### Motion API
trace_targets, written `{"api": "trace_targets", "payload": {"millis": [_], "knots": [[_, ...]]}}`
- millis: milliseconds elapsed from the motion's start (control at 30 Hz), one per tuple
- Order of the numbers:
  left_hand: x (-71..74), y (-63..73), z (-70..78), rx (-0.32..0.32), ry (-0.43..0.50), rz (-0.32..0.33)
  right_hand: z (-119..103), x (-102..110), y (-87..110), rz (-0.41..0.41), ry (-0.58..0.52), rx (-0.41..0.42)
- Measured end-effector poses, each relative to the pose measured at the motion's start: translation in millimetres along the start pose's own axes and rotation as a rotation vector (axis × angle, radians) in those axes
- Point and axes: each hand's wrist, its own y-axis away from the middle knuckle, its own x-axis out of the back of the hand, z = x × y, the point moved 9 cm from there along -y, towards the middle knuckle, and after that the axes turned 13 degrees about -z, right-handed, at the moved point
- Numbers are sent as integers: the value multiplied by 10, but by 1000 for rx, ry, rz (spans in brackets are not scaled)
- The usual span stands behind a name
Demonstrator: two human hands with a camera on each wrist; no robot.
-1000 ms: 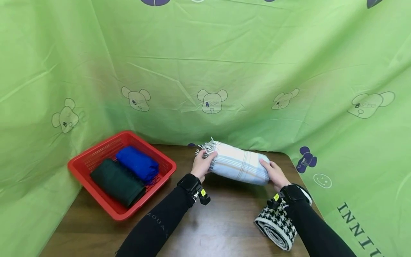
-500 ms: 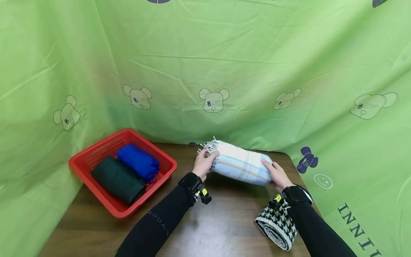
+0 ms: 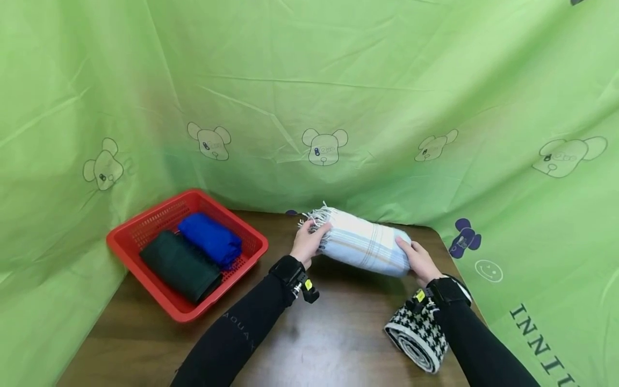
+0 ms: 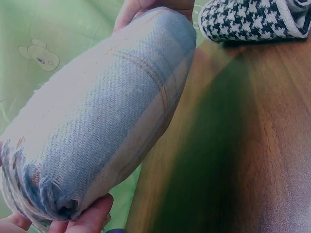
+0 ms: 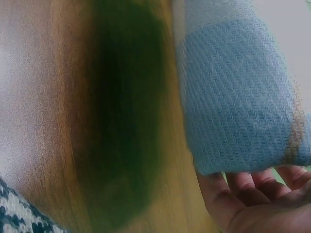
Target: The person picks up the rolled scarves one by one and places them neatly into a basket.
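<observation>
A rolled light blue and white plaid scarf (image 3: pixel 365 242) with a fringe at its left end is held up between both hands, near the back of the table. My left hand (image 3: pixel 307 243) grips the fringed end, thumb on top; in the left wrist view its fingers (image 4: pixel 95 213) curl under the roll. At the opposite end my right hand (image 3: pixel 419 262) holds the smooth end, with fingers (image 5: pixel 243 187) wrapped beneath it in the right wrist view. Below the right wrist, a rolled black-and-white houndstooth scarf (image 3: pixel 418 333) lies on the table, partly covered by the forearm.
At the left of the wooden table (image 3: pixel 314 344) stands a red plastic basket (image 3: pixel 186 318). Inside lie a folded dark green cloth (image 3: pixel 181 267) and a folded blue cloth (image 3: pixel 210 239). A green printed curtain (image 3: pixel 271 97) hangs behind and along both sides.
Both hands keep their hold on the plaid scarf, which stays almost in place. The head view has shifted slightly, so the basket and scarf sit a little higher and further right.
</observation>
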Motion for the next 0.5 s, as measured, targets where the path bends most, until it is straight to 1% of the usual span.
{"api": "trace_targets", "payload": {"millis": [300,500], "knots": [[-10,7,36,9,9,-10,23,20,-24,1,-21,-15],[-3,17,72,2,15,-19,-23,2,-8,-4,-27,2]]}}
